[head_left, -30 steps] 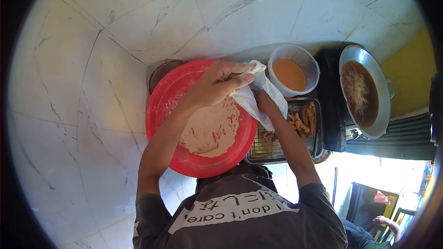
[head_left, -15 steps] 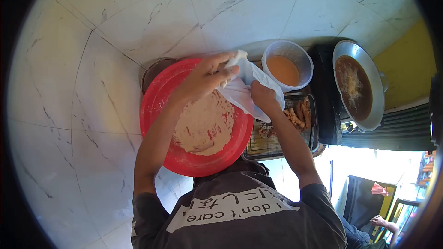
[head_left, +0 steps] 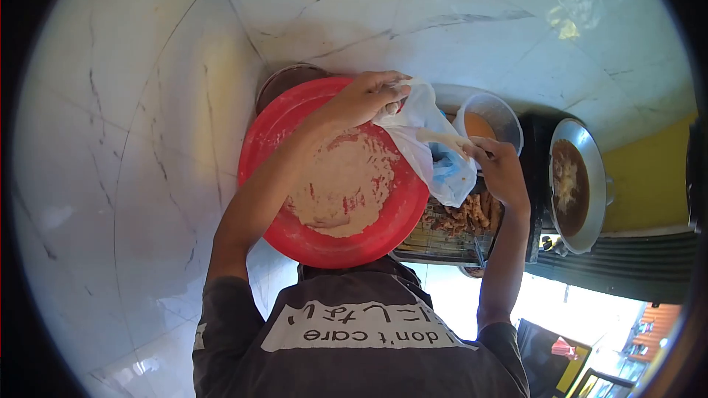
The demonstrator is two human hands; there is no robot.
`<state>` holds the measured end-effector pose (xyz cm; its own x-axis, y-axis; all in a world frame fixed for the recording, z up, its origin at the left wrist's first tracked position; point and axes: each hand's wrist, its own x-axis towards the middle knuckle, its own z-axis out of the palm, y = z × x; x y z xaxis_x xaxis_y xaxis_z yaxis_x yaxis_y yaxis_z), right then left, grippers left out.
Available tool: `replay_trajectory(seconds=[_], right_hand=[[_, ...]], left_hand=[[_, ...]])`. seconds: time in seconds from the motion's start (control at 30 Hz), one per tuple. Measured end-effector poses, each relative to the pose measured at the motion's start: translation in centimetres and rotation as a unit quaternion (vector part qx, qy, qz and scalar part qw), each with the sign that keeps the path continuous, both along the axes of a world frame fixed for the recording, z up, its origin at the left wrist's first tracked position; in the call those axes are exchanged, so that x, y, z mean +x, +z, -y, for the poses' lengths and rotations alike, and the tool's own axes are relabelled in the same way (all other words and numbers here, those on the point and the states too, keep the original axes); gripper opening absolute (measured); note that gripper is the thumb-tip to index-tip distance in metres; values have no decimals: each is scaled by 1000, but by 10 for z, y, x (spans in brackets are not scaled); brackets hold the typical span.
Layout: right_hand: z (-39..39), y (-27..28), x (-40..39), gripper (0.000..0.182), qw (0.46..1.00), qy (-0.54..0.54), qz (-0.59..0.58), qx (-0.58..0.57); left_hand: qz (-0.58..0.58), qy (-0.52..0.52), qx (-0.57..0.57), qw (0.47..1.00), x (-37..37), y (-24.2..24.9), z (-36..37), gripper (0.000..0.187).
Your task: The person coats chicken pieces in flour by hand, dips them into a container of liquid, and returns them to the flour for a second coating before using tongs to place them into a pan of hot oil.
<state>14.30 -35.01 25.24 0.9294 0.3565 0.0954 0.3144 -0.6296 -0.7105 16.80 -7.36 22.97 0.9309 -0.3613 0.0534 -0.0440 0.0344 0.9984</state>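
A thin white plastic bag (head_left: 415, 114) hangs between my two hands, over the right rim of a red basin (head_left: 258, 140). My left hand (head_left: 372, 96) is closed on the bag's upper left edge. Pinched in the fingers of my right hand (head_left: 495, 162) is a pale, long strip (head_left: 442, 137), which lies across the bag's opening. Something bluish shows through the lower part of the bag. Pale flour (head_left: 343, 177) covers the bottom of the basin.
Behind the bag stands a clear tub (head_left: 509, 121) of orange liquid. Fried pieces (head_left: 479, 214) lie on a wire rack tray (head_left: 435, 239). At the right, a metal pan (head_left: 594, 214) holds brown oil with food frying. A tiled wall (head_left: 332, 15) rises behind.
My right hand has come out of the bag and moved right and down, now with the pale strip in its fingers. The whole view has shifted, and the person at lower right has left it.
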Motion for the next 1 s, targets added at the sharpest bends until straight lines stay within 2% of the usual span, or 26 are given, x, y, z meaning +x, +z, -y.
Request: replay_trajectory(seconds=[0.07, 0.13, 0.2, 0.27, 0.33, 0.47, 0.53, 0.67, 0.7, 0.77, 0.8, 0.87, 0.9, 0.97, 1.0], right_hand=[[1, 0, -2, 19, 976, 14, -155, 153], [-2, 6, -7, 19, 967, 25, -196, 157], [-9, 10, -14, 19, 960, 63, -258, 92], [-28, 1, -21, 19, 962, 107, -235, 94], [-45, -29, -24, 18, 969, 185, -156, 44], [-85, -91, -30, 18, 963, 209, -125, -120], [-98, -128, -34, 18, 963, 214, -130, -104], [-111, -179, -42, 26, 963, 217, -155, -33], [-109, -181, -46, 26, 963, 218, -156, -33], [-103, -184, -53, 31, 975, 202, -30, -90], [-100, -169, -54, 31, 975, 201, -33, -89], [-92, -109, -51, 29, 956, 232, -178, -4], [-84, -91, -48, 29, 957, 230, -180, -3], [-66, -64, -37, 22, 949, 208, -206, 114], [-56, -56, -34, 22, 949, 205, -208, 117]], left_hand=[[0, -1, 14, 1000, 0, -1, -5, 27], [9, 25, 52, 998, -1, -4, -10, 24], [23, 39, 48, 998, -2, -6, -13, 24], [41, 48, 46, 997, -4, -8, -15, 25], [58, 47, 32, 997, -5, -5, -15, 27], [55, 50, 63, 995, -13, 2, -13, 30], [46, 19, 69, 996, -15, 4, -11, 28], [44, 43, 68, 996, -20, 4, -9, 28], [40, 40, 61, 997, -21, 3, -9, 29], [33, 38, 56, 997, -20, 2, -10, 29], [25, 30, 54, 998, -20, 1, -11, 28], [16, 20, 53, 998, -21, 2, -12, 28], [18, 23, 56, 998, -22, 4, -11, 28], [19, 25, 60, 998, -24, 7, -8, 27], [20, 31, 52, 998, -25, 7, -5, 27]])
